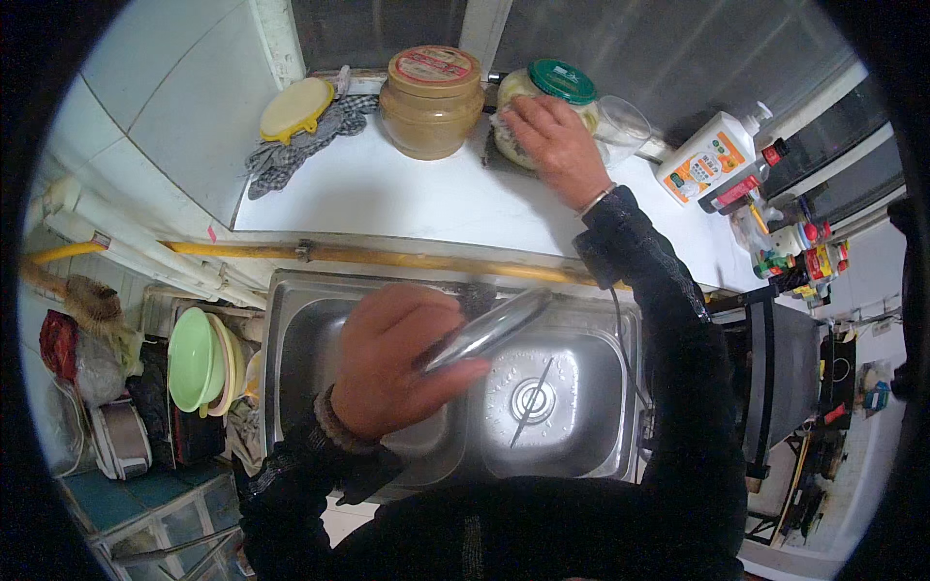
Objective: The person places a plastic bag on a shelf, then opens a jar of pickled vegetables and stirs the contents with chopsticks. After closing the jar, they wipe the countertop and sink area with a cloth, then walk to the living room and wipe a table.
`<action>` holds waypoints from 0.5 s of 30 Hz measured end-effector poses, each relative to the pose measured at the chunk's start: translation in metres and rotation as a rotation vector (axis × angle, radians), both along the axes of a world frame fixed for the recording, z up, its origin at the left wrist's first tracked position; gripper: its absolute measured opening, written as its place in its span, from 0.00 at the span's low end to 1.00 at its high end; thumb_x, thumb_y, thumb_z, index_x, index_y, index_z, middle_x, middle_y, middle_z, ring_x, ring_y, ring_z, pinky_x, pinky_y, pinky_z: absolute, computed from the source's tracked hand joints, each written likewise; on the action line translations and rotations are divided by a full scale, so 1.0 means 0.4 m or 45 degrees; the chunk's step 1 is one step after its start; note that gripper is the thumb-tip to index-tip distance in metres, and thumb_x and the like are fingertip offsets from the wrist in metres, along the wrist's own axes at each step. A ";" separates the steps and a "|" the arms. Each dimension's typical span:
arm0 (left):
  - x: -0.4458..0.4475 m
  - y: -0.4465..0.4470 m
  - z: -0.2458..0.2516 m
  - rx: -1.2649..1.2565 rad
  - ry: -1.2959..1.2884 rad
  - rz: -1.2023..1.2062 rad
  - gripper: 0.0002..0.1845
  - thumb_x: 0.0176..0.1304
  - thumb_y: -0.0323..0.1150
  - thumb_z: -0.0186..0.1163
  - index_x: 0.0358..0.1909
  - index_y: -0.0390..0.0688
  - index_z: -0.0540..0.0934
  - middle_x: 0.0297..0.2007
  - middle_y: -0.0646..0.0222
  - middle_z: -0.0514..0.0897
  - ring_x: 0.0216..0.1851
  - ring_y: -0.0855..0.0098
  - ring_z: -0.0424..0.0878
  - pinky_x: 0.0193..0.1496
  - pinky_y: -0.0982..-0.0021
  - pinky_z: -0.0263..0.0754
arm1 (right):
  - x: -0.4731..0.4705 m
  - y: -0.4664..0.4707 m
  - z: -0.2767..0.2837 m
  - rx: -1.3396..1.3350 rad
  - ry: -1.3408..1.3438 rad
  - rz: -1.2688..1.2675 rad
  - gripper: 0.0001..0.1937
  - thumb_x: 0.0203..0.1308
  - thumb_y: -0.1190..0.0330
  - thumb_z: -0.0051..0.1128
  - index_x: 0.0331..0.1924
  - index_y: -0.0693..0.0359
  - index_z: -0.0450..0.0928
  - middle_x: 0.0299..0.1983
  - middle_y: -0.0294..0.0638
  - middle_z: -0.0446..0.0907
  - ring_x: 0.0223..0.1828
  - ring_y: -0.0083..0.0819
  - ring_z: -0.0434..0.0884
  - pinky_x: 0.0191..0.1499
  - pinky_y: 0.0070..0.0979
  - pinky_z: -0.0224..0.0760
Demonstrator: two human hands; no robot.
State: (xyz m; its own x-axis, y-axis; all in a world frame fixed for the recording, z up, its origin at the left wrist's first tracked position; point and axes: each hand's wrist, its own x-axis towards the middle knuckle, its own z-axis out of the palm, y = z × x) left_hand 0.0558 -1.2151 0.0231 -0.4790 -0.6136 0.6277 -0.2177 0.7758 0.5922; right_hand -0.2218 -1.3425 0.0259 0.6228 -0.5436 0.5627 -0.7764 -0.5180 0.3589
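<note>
My left hand is raised over the double-bowl stainless steel sink. Between its thumb and fingers is a shiny rounded object, blurred and seen nearly edge-on; its exact kind is unclear. Farther off, my right hand reaches across the white counter to a glass jar with a green lid. Its curled fingers lie in front of the jar, by a greyish-white crumpled thing. Whether they grip that is hidden. A clear glass stands just right of the jar.
A brown lidded crock and a checked cloth sit on the counter. White pump bottle and other bottles line the right. A yellow pipe runs behind the sink. Green basin stands left. Water drops dot the right bowl.
</note>
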 end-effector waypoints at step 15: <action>0.011 0.001 0.000 0.041 -0.030 -0.025 0.20 0.44 0.45 0.69 0.31 0.40 0.79 0.34 0.61 0.80 0.33 0.62 0.79 0.36 0.65 0.73 | -0.163 0.067 -0.106 0.413 0.298 0.058 0.13 0.52 0.70 0.50 0.43 0.63 0.77 0.50 0.38 0.72 0.49 0.32 0.71 0.48 0.30 0.70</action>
